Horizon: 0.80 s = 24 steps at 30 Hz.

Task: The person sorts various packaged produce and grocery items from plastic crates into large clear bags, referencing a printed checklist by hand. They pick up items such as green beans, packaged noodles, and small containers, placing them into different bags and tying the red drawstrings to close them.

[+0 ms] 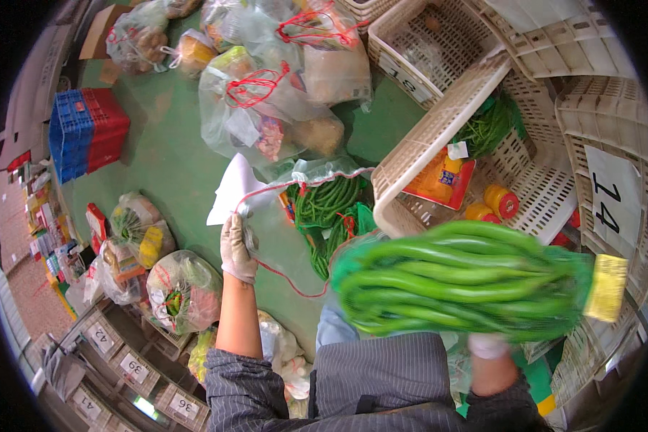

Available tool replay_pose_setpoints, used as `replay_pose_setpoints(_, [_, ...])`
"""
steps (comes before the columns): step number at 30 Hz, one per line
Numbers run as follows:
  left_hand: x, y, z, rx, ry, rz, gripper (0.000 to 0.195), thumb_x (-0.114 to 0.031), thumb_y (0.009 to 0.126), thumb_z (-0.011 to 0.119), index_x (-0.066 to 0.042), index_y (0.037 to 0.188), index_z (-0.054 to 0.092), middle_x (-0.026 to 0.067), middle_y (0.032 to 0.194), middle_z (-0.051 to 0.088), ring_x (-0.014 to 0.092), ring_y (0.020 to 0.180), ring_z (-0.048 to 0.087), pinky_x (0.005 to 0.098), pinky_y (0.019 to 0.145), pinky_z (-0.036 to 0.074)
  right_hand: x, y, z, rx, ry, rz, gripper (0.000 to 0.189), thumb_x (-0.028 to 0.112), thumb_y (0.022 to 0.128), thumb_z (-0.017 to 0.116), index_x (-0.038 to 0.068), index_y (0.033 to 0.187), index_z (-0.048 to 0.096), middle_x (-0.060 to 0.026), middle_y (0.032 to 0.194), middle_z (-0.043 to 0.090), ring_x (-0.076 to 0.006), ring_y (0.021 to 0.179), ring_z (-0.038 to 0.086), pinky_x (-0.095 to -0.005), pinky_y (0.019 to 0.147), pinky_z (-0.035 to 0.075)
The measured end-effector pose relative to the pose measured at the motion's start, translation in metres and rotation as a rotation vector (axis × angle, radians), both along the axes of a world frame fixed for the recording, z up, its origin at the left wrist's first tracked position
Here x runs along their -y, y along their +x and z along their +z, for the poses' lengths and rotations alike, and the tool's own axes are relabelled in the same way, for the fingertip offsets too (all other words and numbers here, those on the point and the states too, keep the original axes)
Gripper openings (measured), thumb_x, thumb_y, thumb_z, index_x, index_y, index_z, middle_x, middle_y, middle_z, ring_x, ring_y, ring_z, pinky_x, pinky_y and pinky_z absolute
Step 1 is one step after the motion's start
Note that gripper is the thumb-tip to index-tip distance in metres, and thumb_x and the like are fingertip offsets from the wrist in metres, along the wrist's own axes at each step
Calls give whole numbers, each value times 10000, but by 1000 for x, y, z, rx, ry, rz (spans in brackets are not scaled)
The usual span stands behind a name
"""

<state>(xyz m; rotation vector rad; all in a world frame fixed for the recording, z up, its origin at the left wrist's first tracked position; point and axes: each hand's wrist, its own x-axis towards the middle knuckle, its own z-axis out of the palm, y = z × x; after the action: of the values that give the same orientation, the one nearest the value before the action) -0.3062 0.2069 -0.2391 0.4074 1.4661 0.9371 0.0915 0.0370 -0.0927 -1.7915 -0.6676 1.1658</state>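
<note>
My gloved left hand [237, 251] grips the rim of a clear plastic bag [332, 168] with a red drawstring, along with white paper [235, 189]. Green mesh bags of long green vegetables [329, 200] lie inside the open bag. On the right, a large green mesh bag of long green peppers [443, 281], blurred, is held up by my gloved right hand [487, 345]. That hand is mostly hidden beneath it. A yellow tag [606, 288] is at the mesh bag's right end. Just beyond stands a tilted cream plastic crate [437, 137].
The tilted crate holds an orange-red packet [440, 178], yellow containers with red ends [501, 201] and meshed green vegetables [486, 127]. Filled plastic bags [270, 108] stand ahead; others [186, 291] lie left. A blue-and-red crate [89, 132] sits far left. Numbered crates [610, 189] line the right.
</note>
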Motion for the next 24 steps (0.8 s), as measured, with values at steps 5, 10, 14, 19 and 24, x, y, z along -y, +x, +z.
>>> replay_pose_setpoints(5, [6,-10,31,41,19,-22,197,-214,914,597,-75,1049,633,3,922,654,89,738,589,230,632,497,-60,-144,-90,-59,-96,365,600,259,772,715,25,1270,475,-165,1245,528,-293,1110,543,-373,953,441])
replay_pose_setpoints(10, [-4,-25,-11,-439,49,-497,290,-183,918,592,-10,1150,585,51,1035,636,120,910,580,246,816,478,-67,-141,-78,250,397,570,517,254,736,751,29,1161,562,-143,1168,593,-310,1085,563,-389,924,450])
replay_pose_setpoints(14, [7,-37,-33,-221,-121,-48,247,-221,930,572,-41,1097,602,12,957,640,87,778,561,220,674,472,-107,-14,-97,599,287,34,389,65,748,655,11,1111,526,-135,1049,554,-250,1020,551,-342,908,434])
replay_pose_setpoints(19, [-11,12,-46,-123,-55,-170,230,-208,932,567,-56,1099,609,3,971,635,86,767,567,227,659,483,-139,173,-259,377,-181,-308,808,244,810,722,-30,1399,242,-163,1353,425,-255,1220,422,-328,1066,288])
replay_pose_setpoints(24, [-20,28,-37,-186,-100,-141,247,-218,933,558,-68,1124,605,-37,889,616,44,657,508,197,557,424,-177,183,-285,207,-527,-501,757,316,840,667,-9,1405,284,-146,1333,469,-244,1222,429,-314,1049,298])
